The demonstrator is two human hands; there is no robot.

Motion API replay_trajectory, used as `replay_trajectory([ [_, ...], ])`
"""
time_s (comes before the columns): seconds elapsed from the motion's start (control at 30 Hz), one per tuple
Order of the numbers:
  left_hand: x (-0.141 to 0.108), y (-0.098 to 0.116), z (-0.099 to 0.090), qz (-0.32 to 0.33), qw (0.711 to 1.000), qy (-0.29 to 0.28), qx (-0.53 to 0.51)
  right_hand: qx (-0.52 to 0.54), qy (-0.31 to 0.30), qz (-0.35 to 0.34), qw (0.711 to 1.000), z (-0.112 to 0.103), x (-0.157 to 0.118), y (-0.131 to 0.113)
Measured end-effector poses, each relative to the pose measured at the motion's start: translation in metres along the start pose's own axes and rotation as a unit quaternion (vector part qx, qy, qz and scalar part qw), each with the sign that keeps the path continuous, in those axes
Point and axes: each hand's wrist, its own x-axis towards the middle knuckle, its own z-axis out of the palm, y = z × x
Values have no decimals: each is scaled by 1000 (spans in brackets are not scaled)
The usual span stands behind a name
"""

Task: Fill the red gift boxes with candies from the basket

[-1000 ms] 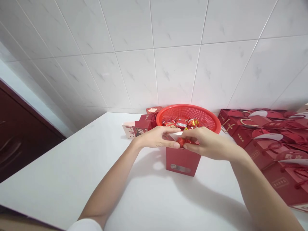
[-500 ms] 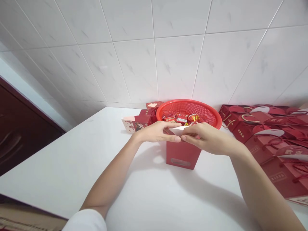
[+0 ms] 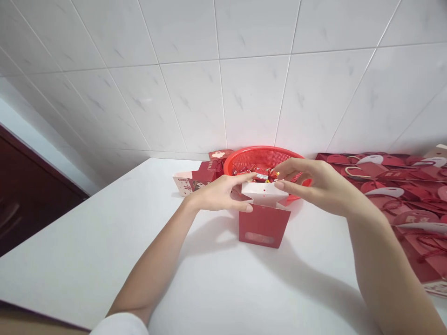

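Note:
A red paper box (image 3: pixel 264 226) stands upright on the white table, its top open and white inside, with a small clear window low on the front. At its upper left edge is my left hand (image 3: pixel 221 191), thumb and fingers apart around the corner. My right hand (image 3: pixel 310 184) is at the upper right of the box, its fingers spread and the thumb by the raised white flap (image 3: pixel 264 189). Behind the box, a red plastic basket (image 3: pixel 265 152) holds wrapped sweets (image 3: pixel 261 174), partly hidden by my hands.
Many red gift boxes with handles (image 3: pixel 401 186) crowd the right side of the table (image 3: pixel 104 242). Left of the basket lie several red and pink boxes (image 3: pixel 206 173). A tiled wall (image 3: pixel 251 97) runs behind.
My right hand has moved up and right, its fingers parting from the box's top. The top now gapes with the back flap raised. My left hand has opened a little, and the view has shifted slightly.

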Motion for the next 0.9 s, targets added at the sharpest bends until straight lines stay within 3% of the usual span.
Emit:
replay_trajectory([
  [0.27,9,-2,12,81,993,79,32,-116,-155,41,980,-8,-4,9],
  [0.4,12,-2,16,107,991,65,41,-151,-204,55,966,-4,0,8],
  [0.67,9,0,14,78,995,54,32,-195,-173,70,963,8,7,10],
  [0.9,14,-11,14,70,996,47,-19,-218,-152,87,960,17,10,9],
])
